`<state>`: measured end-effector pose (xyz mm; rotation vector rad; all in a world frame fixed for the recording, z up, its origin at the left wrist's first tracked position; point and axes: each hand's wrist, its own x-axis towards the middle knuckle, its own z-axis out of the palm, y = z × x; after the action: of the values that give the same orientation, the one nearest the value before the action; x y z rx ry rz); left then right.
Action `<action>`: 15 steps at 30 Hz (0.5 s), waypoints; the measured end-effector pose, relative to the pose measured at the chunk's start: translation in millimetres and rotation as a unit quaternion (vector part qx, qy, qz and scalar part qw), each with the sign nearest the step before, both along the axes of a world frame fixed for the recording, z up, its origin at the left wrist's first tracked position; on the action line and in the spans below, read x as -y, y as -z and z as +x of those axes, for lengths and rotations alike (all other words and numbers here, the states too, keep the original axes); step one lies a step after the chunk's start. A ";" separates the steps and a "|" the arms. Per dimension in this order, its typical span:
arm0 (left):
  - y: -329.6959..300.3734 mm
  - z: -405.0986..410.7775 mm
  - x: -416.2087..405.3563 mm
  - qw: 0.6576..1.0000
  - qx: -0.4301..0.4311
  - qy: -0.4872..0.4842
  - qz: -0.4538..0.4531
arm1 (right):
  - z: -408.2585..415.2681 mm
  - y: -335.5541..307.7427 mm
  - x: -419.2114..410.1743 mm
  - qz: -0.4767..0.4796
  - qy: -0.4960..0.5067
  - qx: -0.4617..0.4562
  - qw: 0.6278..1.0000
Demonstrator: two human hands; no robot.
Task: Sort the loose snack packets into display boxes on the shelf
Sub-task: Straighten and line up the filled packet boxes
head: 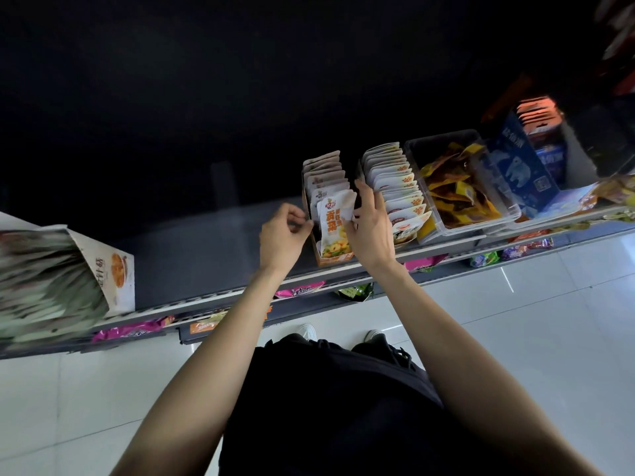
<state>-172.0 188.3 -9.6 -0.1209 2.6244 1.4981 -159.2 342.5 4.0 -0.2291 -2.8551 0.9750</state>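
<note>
Right hand (369, 228) pinches front white snack packet (331, 218) in orange display box (335, 257), left hand (283, 235) curled, holding nothing visible; a careless push could crumple the packet or tip the row.

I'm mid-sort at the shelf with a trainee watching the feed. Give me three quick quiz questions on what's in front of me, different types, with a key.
1. True or false: the right hand touches the front packet in the orange box.
2. Multiple choice: what holds the loose yellow packets? A) the clear bin B) the orange box C) the blue box
3. Fill in: the left hand has curled fingers and sits just ___ of the orange box.

Key: 1 true; 2 A; 3 left.
</note>
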 end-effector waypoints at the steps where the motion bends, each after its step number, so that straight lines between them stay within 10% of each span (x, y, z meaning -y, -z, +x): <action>1: 2.5 2.6 0.0 1.000 0.002 0.006 0.002 | 4.3 2.0 -2.2 -0.002 0.006 0.003 1.000; 15: 12.2 9.4 -2.1 0.960 -0.096 0.140 -0.225 | 15.0 7.5 -6.5 0.030 0.040 0.001 0.999</action>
<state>-162.7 190.5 -21.9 0.3611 2.9329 0.8472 -144.2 349.0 -3.5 -0.3362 -2.8470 0.8725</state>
